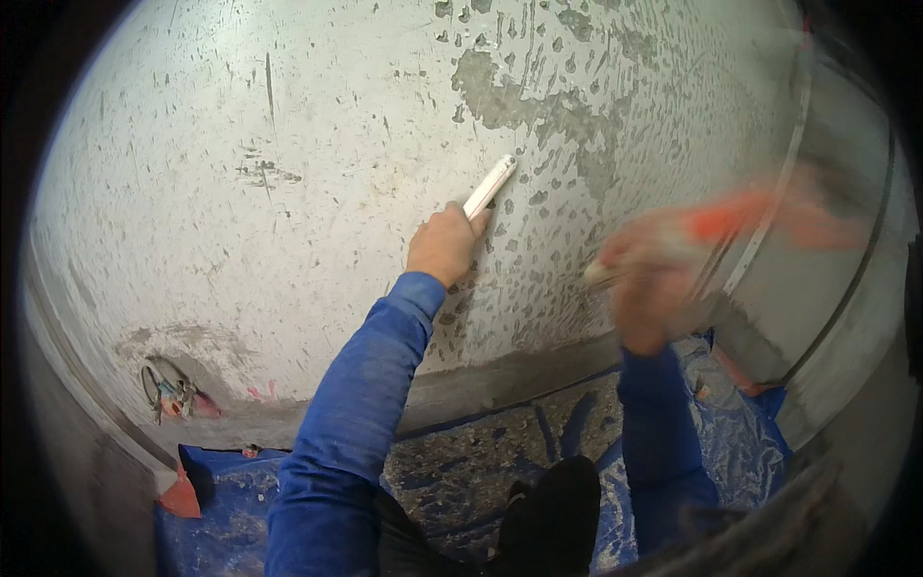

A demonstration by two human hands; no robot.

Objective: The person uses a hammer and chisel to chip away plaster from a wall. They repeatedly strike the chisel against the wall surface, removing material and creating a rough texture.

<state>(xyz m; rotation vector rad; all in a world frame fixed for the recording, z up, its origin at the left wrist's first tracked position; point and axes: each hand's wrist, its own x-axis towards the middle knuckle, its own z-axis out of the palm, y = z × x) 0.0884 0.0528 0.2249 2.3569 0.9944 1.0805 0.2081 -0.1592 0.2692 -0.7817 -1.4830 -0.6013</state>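
Note:
Before me is a chipped, off-white wall (346, 130), pocked with grey gouges. My left hand (445, 245) grips a slim white stick-like tool (492, 186) that slants up to the right. Its far end meets or lies close to the wall, below a large bare grey patch (512, 101). On the right, my right hand (649, 288) is blurred by motion and closed around a hand tool (728, 214) with an orange part. The blur hides what kind of tool it is. A pale end (597, 272) sticks out to the left of that hand.
A blue plastic sheet (231, 483) strewn with pale debris covers the floor along the wall's foot. Loose wires (173, 389) poke from the wall at lower left. A pale vertical strip (793, 137) runs down the right side. My dark-clad leg (555, 505) shows below.

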